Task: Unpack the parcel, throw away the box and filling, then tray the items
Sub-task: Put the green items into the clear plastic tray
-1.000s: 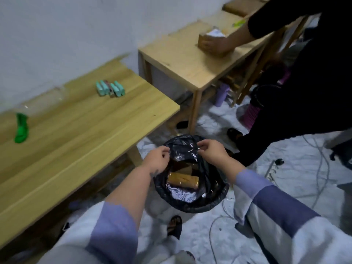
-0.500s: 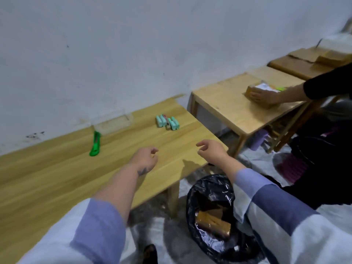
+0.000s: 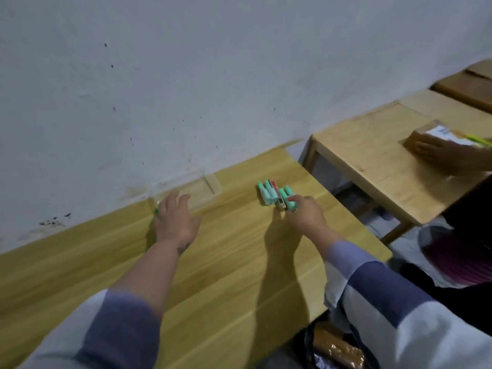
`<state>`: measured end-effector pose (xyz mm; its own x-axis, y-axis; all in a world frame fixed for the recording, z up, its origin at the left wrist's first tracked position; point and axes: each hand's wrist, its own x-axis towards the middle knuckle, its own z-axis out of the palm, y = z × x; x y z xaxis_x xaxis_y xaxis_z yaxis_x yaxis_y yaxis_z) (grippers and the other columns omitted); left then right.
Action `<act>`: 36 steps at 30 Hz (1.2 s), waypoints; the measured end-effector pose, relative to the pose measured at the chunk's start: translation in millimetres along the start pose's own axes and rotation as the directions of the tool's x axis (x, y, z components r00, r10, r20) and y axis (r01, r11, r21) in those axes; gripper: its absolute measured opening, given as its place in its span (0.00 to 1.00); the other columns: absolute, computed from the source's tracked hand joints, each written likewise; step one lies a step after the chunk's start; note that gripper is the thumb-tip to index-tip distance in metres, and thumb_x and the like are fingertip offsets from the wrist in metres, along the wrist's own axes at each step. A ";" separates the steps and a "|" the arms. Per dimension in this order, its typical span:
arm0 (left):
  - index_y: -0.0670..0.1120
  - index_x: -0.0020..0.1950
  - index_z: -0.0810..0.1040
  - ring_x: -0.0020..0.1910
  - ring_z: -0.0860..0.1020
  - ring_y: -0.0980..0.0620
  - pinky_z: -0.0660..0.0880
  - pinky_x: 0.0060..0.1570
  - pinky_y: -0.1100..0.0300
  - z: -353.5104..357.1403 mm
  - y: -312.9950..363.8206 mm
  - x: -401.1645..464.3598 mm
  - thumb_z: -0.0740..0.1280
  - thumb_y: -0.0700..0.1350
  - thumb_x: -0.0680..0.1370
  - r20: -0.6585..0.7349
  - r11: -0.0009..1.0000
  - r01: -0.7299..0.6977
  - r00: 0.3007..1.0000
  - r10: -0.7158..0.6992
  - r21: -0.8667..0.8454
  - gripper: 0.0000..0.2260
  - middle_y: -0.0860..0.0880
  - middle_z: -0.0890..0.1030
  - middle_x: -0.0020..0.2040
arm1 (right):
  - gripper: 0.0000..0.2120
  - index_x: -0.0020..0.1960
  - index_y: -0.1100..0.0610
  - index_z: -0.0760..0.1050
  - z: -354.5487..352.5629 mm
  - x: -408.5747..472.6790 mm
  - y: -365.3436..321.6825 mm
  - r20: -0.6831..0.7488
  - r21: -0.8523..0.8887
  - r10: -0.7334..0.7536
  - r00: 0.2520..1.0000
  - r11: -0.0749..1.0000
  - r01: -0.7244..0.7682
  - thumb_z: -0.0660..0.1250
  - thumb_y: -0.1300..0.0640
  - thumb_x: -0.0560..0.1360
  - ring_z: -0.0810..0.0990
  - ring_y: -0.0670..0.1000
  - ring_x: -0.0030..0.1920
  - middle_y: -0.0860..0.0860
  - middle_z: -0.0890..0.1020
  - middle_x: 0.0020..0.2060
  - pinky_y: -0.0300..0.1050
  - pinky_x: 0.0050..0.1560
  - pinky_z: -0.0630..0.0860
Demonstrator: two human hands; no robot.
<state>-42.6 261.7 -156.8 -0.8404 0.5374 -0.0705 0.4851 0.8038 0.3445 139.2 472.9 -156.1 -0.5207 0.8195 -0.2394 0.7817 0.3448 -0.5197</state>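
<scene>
The right hand (image 3: 306,213) touches the nearest mint item (image 3: 288,199), fingers loose, gripping nothing; the left hand (image 3: 175,217) spreads wide beside the clear tray (image 3: 210,186); a hasty grab may scatter them.

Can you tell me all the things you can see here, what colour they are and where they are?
Table: one, light wood, under both hands.
Tray: one, clear, on the table by the wall.
Teal items: a small bunch, count unclear, on the table right of the tray.
Green tool: one, mostly hidden behind the left hand.
Second table: one, light wood, to the right.
Parcel: one, brown, on the second table under another person's hand.
Bin bag: one, black, on the floor, bottom right.
Box: one, brown, in the bin bag.
Left hand: open, near the tray.
Right hand: touching the teal items.
</scene>
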 end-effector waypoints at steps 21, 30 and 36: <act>0.41 0.78 0.46 0.77 0.53 0.43 0.56 0.74 0.49 29.2 -35.4 48.8 0.66 0.57 0.76 -0.026 0.888 0.302 0.943 -0.331 -0.347 0.41 0.43 0.51 0.78 | 0.39 0.73 0.53 0.58 24.0 76.2 -36.6 0.126 -0.195 0.058 0.990 0.980 -0.032 0.65 0.35 0.70 0.66 0.63 0.64 0.59 0.66 0.66 0.54 0.63 0.67; 0.44 0.78 0.48 0.74 0.61 0.41 0.63 0.70 0.46 29.8 -43.2 49.8 0.67 0.61 0.73 0.004 0.891 0.323 0.940 -0.340 -0.320 0.44 0.42 0.59 0.76 | 0.31 0.70 0.45 0.61 28.7 76.3 -43.3 0.175 -0.139 -0.007 0.985 0.990 0.031 0.68 0.44 0.70 0.69 0.63 0.62 0.58 0.67 0.64 0.54 0.61 0.70; 0.46 0.78 0.47 0.72 0.64 0.40 0.66 0.68 0.44 27.7 -44.6 47.8 0.68 0.62 0.72 0.030 0.881 0.330 0.940 -0.340 -0.339 0.45 0.42 0.61 0.75 | 0.31 0.68 0.45 0.63 31.0 74.6 -46.3 0.176 -0.126 -0.039 0.984 0.990 0.062 0.71 0.46 0.69 0.69 0.62 0.63 0.57 0.68 0.63 0.54 0.60 0.73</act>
<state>-97.7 258.6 -201.5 -0.9478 0.2389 -0.2111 0.0682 0.7987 0.5979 53.5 503.9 -175.3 -0.6031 0.7120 -0.3597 0.7850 0.4495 -0.4263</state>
